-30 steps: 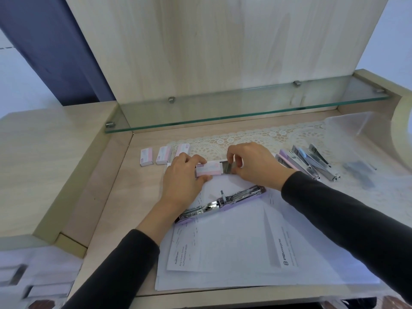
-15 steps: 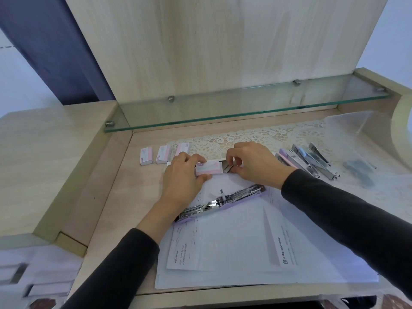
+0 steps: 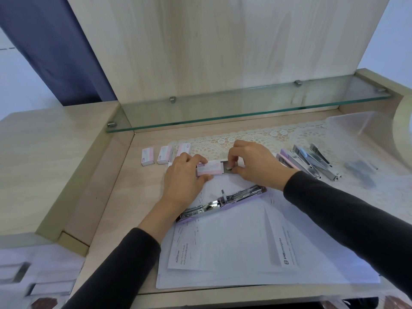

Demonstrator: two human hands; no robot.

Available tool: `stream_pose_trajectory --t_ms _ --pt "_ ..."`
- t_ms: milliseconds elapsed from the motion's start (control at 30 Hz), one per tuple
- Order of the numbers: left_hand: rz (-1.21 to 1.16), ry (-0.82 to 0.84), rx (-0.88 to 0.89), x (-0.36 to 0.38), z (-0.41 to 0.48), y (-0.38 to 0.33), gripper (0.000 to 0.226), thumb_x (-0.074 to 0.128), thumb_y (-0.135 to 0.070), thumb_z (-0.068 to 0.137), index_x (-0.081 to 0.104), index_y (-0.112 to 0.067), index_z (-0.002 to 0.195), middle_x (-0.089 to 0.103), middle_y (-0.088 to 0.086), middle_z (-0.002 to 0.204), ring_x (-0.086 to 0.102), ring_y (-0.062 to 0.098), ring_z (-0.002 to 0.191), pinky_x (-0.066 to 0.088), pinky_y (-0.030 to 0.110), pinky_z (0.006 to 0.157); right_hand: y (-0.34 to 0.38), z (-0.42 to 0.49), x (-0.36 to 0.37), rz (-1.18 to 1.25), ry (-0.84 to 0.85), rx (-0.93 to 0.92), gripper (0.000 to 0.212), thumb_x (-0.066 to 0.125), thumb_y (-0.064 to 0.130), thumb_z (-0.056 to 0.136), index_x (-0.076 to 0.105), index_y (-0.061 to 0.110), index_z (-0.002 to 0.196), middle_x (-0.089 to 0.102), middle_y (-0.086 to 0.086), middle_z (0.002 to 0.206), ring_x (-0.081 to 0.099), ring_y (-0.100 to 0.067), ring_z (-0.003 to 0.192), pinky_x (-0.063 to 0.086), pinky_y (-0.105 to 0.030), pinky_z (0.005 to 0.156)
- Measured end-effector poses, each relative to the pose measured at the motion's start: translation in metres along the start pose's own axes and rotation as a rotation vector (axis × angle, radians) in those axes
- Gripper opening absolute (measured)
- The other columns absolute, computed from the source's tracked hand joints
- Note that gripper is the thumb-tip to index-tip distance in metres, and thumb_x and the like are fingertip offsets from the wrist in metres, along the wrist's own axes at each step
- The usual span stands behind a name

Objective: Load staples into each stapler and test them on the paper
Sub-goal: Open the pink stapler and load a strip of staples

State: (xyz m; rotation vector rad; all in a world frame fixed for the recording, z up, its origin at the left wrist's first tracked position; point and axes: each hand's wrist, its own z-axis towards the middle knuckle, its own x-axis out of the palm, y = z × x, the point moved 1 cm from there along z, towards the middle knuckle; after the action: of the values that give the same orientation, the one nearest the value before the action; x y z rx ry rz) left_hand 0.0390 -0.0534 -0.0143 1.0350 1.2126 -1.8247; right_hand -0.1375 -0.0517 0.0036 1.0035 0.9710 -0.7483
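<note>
My left hand (image 3: 186, 175) grips a pink and white staple box (image 3: 209, 170) just above the desk. My right hand (image 3: 256, 165) pinches the box's inner tray (image 3: 228, 169), which is slid partway out to the right with grey staples showing in it. In front of my hands a lilac stapler (image 3: 223, 202) lies flipped fully open on a spread of white paper sheets (image 3: 245, 253). Several more staplers (image 3: 310, 160) lie side by side to the right on a lace mat (image 3: 256, 136).
Three closed staple boxes (image 3: 165, 155) stand in a row at the back left of the desk. A glass shelf (image 3: 245, 108) overhangs the back. A clear plastic bag (image 3: 356, 134) lies at the far right. A raised wooden side unit (image 3: 44, 163) borders the left.
My right fingers have shifted on the inner tray and pinch at the staples inside it. The left hand keeps hold of the box in the same place.
</note>
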Motion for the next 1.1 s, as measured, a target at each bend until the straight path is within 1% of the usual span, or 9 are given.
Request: stream_pose_trajectory --t_ms 67,133,233,333,500,767,867,1000,1100 --pt "-0.005 -0.002 -0.002 0.0 0.0 0.0 0.035 0.067 -0.034 0.081 0.058 -0.023 0.113 0.052 0.002 0.106 0.05 0.017 0.1 0.038 0.026 0.074 -0.001 -0.002 -0.001 0.134 -0.074 0.058 0.01 0.064 0.005 0.077 0.059 0.014 0.075 0.055 0.0 0.085 0.051 -0.02 0.07 0.041 -0.029 0.066" --pt "-0.012 -0.001 -0.009 0.0 0.0 0.0 0.034 0.067 -0.034 0.081 0.058 -0.023 0.113 0.052 0.002 0.106 0.049 0.017 0.101 0.038 0.025 0.074 -0.004 -0.003 -0.005 0.366 -0.156 0.193 0.024 0.066 0.003 0.077 0.052 0.02 0.067 0.057 0.001 0.08 0.057 -0.019 0.066 0.047 -0.025 0.065" --pt "-0.013 0.003 -0.012 0.001 0.0 0.0 0.035 0.066 -0.034 0.081 0.058 -0.023 0.113 0.052 0.002 0.106 0.049 0.017 0.101 0.038 0.025 0.074 -0.007 -0.004 -0.005 0.653 -0.187 0.328 0.03 0.063 -0.007 0.077 0.049 0.016 0.064 0.061 -0.011 0.072 0.062 -0.016 0.054 0.054 -0.023 0.058" --pt "-0.022 0.001 -0.016 0.001 0.0 0.0 0.035 0.067 -0.034 0.081 0.059 -0.023 0.113 0.053 0.003 0.105 0.049 0.017 0.101 0.038 0.025 0.074 -0.006 -0.003 0.0 0.664 -0.14 0.353 0.03 0.06 -0.012 0.077 0.049 0.012 0.064 0.058 -0.01 0.062 0.058 -0.003 0.04 0.053 -0.016 0.047" --pt "-0.02 0.002 -0.023 0.001 0.001 0.001 0.035 0.066 -0.035 0.081 0.06 -0.024 0.113 0.053 0.003 0.108 0.049 0.017 0.103 0.037 0.024 0.074 -0.002 0.005 0.003 0.674 -0.098 0.387 0.029 0.063 -0.011 0.076 0.049 0.011 0.063 0.055 -0.006 0.06 0.054 0.002 0.035 0.047 -0.011 0.041" --pt "-0.092 -0.005 -0.018 0.001 0.002 0.001 0.035 0.072 -0.033 0.076 0.064 -0.022 0.108 0.046 0.002 0.116 0.043 0.016 0.111 0.036 0.024 0.083 -0.002 0.008 0.003 0.71 -0.055 0.419 0.023 0.067 -0.005 0.075 0.053 0.008 0.061 0.059 -0.005 0.055 0.053 0.0 0.033 0.044 -0.01 0.041" --pt "-0.143 0.041 0.002 0.004 0.002 -0.002 0.035 0.072 -0.03 0.077 0.063 -0.02 0.109 0.051 0.003 0.113 0.046 0.019 0.108 0.039 0.028 0.089 0.001 0.01 0.006 0.727 -0.066 0.409 0.025 0.067 -0.005 0.075 0.052 0.009 0.061 0.058 -0.005 0.052 0.053 -0.001 0.033 0.045 -0.011 0.04" --pt "-0.169 0.044 0.008 0.007 0.005 -0.004 0.035 0.073 -0.025 0.076 0.063 -0.016 0.109 0.058 0.007 0.107 0.049 0.023 0.1 0.037 0.028 0.087 0.001 0.012 0.011 0.798 -0.1 0.425 0.025 0.067 -0.009 0.073 0.053 0.007 0.061 0.056 0.005 0.037 0.057 -0.005 0.034 0.047 -0.014 0.041" --pt "-0.199 0.039 0.007 0.007 0.007 -0.004 0.035 0.075 -0.023 0.074 0.064 -0.015 0.106 0.06 0.008 0.104 0.051 0.024 0.097 0.039 0.031 0.086 0.002 0.012 0.013 0.836 -0.13 0.442 0.025 0.068 -0.01 0.071 0.053 0.006 0.06 0.057 0.005 0.039 0.058 -0.006 0.035 0.048 -0.014 0.042"
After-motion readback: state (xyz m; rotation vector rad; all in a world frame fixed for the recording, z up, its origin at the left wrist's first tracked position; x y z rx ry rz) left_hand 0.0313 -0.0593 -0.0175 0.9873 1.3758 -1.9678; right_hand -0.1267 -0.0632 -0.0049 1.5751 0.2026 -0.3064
